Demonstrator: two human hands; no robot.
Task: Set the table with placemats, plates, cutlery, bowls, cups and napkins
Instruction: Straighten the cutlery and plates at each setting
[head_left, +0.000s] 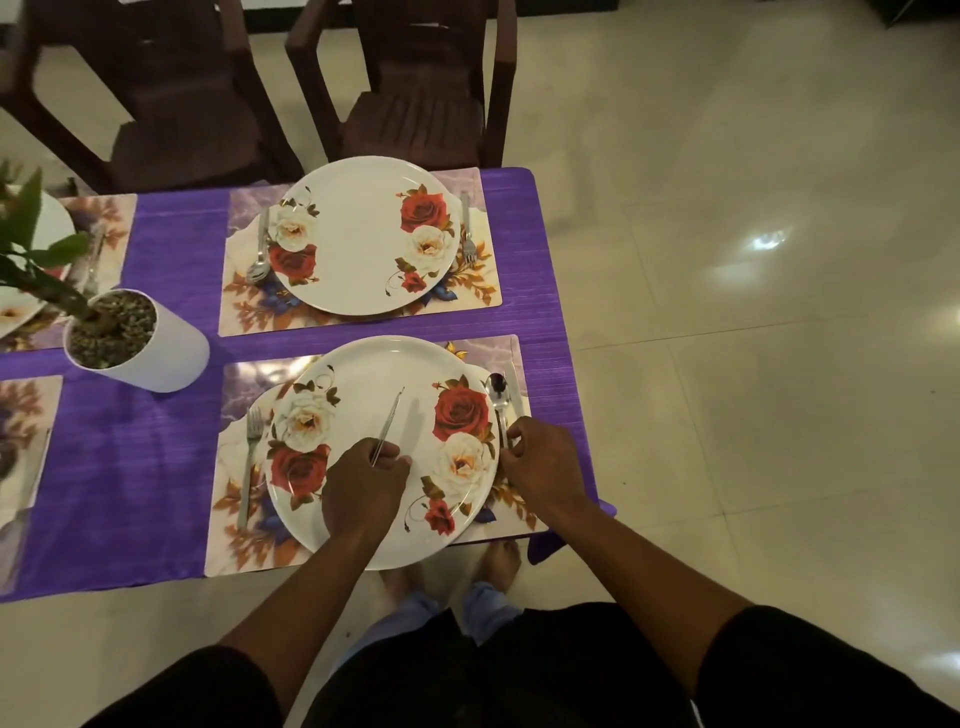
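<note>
A white plate with rose prints (379, 374) lies on the near floral placemat (244, 545). My left hand (363, 488) hovers over that plate and grips a thin metal knife (389, 421) that points up and away. My right hand (540, 462) pinches the handle of a spoon (497, 392) lying on the mat just right of the plate. A fork (250, 457) lies left of the plate. The far setting has a second rose plate (358, 239) on its own mat, with a spoon (260, 254) at its left and a fork (466, 228) at its right.
A white pot with a green plant (140, 348) stands left of centre on the purple tablecloth (156, 441). More placemats and a plate edge (52, 223) lie at the far left. Two dark chairs (426, 88) stand beyond the table. Tiled floor is to the right.
</note>
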